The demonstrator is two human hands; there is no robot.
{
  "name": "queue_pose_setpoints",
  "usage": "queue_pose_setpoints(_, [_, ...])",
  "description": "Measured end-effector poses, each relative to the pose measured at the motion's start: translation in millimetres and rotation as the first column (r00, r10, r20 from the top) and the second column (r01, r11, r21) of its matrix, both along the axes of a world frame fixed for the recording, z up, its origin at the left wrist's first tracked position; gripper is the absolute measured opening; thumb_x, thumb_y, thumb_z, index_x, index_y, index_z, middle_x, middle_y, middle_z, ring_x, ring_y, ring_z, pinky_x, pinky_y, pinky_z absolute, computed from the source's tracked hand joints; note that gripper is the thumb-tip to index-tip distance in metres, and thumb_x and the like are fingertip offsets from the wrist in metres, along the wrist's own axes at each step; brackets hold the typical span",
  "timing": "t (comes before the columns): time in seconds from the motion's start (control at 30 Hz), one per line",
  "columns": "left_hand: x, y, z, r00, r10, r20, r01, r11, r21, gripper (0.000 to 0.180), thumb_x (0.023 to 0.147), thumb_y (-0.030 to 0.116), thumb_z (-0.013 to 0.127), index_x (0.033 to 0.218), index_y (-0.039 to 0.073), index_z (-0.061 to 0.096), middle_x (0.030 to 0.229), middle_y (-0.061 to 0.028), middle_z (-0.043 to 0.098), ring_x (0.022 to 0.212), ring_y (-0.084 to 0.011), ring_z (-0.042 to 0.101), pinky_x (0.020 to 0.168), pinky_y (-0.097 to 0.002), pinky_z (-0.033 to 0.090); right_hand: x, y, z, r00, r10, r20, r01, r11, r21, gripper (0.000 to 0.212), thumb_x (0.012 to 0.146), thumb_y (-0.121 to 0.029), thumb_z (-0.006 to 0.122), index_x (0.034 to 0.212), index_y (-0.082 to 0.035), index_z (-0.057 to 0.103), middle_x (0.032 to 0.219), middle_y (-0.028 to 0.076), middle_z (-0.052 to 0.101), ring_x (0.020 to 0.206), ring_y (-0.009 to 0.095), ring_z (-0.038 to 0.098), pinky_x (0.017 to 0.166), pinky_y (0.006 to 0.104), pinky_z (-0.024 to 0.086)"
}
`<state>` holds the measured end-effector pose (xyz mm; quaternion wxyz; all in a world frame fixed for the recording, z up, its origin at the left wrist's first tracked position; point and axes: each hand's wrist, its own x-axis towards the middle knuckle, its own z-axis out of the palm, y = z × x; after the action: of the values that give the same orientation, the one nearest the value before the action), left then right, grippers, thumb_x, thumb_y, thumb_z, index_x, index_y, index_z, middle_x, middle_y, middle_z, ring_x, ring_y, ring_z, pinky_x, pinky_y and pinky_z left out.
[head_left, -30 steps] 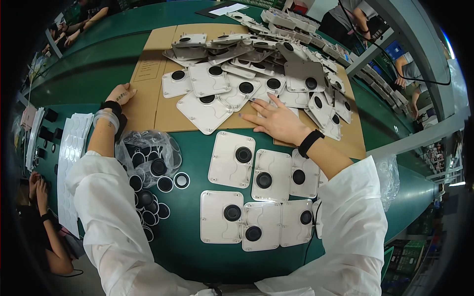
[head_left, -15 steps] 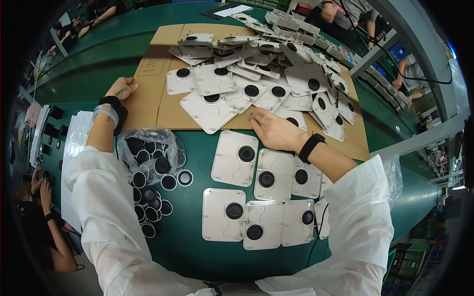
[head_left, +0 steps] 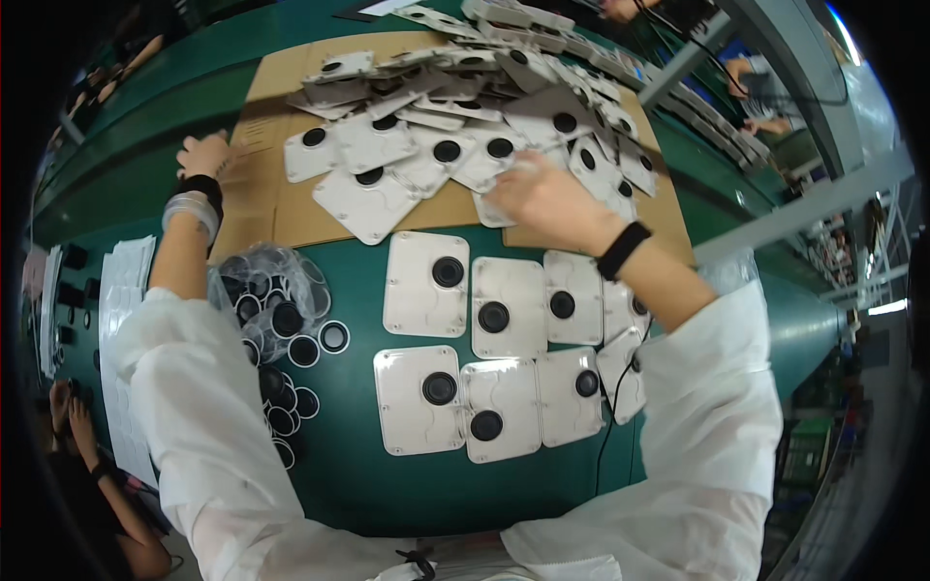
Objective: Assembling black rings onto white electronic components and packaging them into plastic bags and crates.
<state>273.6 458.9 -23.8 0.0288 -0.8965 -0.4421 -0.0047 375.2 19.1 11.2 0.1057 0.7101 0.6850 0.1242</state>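
Both white sleeves (head_left: pixel 213 416) reach forward from the near side, wrists bent over the work. The left hand (head_left: pixel 203 157) is at the left edge of a cardboard sheet (head_left: pixel 254 198), half open with its fingers loosely bent; from here I can't tell if it grips the edge. The right hand (head_left: pixel 547 198) leans in over the near side of a heap of pale plates (head_left: pixel 373 208) lying on the cardboard, its fingers partly curled and pointing left, too smeared for me to say whether one is held. On the green tabletop (head_left: pixel 368 499) nearer the body I count eight more plates (head_left: pixel 419 413), four to a row, each with one black disc (head_left: pixel 440 387); the two rightmost are partly covered by the right arm and sleeve. To their left, two pale-rimmed rings (head_left: pixel 334 337) lie just outside a clear bag (head_left: pixel 312 281); the other rings overlap too much to count, as does the heap.
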Motion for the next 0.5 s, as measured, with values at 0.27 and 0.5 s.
queue_pose_setpoints(0.27, [-18,-73,54,0.599,-0.632,0.492,0.635,0.749,0.190,0.044,0.082,0.028,0.064,0.121,0.012,0.053,0.111,-0.0172,0.055,0.093,-0.0304,0.058,0.079,-0.0398,0.048,-72,-172,115,0.621,-0.660,-0.423,0.634,0.740,-0.225,0.024,0.077,-0.010,0.062,0.100,-0.001,0.065,0.079,0.012,0.066,0.068,0.026,0.063,0.068,0.0330,0.050])
queue_pose_setpoints(0.5, [-150,-325,49,0.261,-0.927,0.268,0.956,0.210,-0.204,0.047,0.068,0.033,0.075,0.102,0.004,0.060,0.099,-0.0160,0.055,0.094,-0.0310,0.054,0.082,-0.0384,0.042,-171,-283,-29,0.304,-0.767,-0.565,0.909,0.410,-0.067,0.090,0.063,-0.040,0.082,0.133,-0.004,0.037,0.109,0.021,0.056,0.097,0.026,0.058,0.080,0.0344,0.048])
